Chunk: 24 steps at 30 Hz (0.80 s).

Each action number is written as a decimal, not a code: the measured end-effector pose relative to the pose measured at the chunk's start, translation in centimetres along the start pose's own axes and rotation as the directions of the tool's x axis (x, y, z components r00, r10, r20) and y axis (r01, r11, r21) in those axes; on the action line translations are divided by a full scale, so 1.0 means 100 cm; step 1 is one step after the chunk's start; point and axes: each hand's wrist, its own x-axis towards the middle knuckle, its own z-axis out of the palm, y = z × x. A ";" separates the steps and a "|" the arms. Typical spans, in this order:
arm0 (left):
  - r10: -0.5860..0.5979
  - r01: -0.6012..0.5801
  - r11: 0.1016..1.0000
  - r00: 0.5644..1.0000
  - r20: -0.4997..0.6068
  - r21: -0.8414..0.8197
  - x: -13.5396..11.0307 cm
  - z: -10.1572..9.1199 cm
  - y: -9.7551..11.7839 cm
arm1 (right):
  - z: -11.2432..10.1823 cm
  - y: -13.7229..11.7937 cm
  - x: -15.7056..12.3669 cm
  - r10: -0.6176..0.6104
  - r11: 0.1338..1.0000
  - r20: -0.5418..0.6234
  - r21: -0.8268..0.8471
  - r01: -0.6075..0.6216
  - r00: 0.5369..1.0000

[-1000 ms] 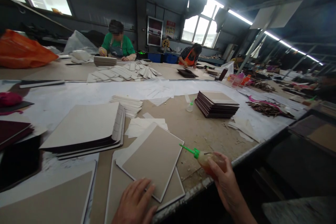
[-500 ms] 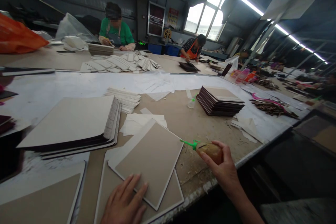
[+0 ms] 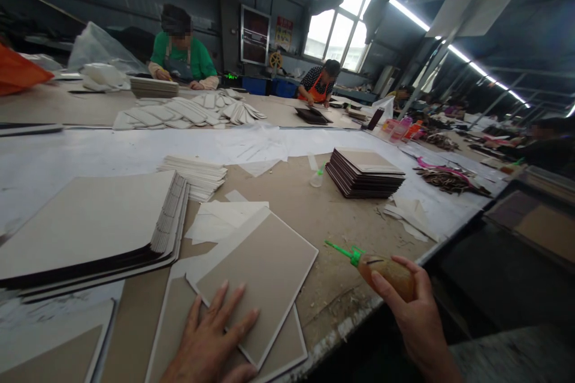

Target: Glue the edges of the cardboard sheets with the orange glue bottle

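Note:
My left hand [image 3: 213,335] lies with spread fingers on a tan panel with pale edges [image 3: 265,275], pressing near its lower left side. Beneath that panel, at an angle, is a second similar panel [image 3: 287,344]. My right hand [image 3: 415,305] is wrapped around a squeeze bottle [image 3: 389,275] of amber-brown liquid with a green nozzle. The bottle is tilted, its nozzle pointing left, a little to the right of the panel's corner and apart from it. White sheets [image 3: 224,218] lie partly under the panel's far side.
A tall stack of cream panels [image 3: 90,215] stands at left, with thin white strips [image 3: 195,175] behind. Farther back are a dark-edged stack [image 3: 363,170] and a small green-tipped bottle [image 3: 317,176]. Two people [image 3: 184,60] work across the table. The table edge [image 3: 341,332] runs along the lower right.
My right hand has drawn the bottle right and slightly down, so its nozzle is now clear of the panel's corner. My left hand's fingers have spread wider on the panel. The view has shifted.

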 end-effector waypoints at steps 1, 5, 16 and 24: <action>-0.054 0.053 0.998 0.998 -0.020 -0.025 0.001 0.002 -0.005 | -0.003 0.001 0.000 0.016 1.000 -0.006 -0.003 -0.016 1.000; -0.445 0.445 0.895 0.895 0.019 -0.030 0.015 0.004 -0.032 | -0.010 0.003 -0.002 0.062 0.998 -0.022 0.007 -0.062 0.998; -0.609 0.619 0.776 0.686 0.397 0.122 0.092 -0.043 -0.058 | -0.021 0.012 -0.009 0.047 0.990 -0.012 0.136 -0.045 0.999; -0.676 0.707 0.707 0.673 0.300 0.004 0.111 -0.021 -0.055 | -0.033 0.014 -0.013 0.117 0.975 -0.015 0.190 -0.112 0.993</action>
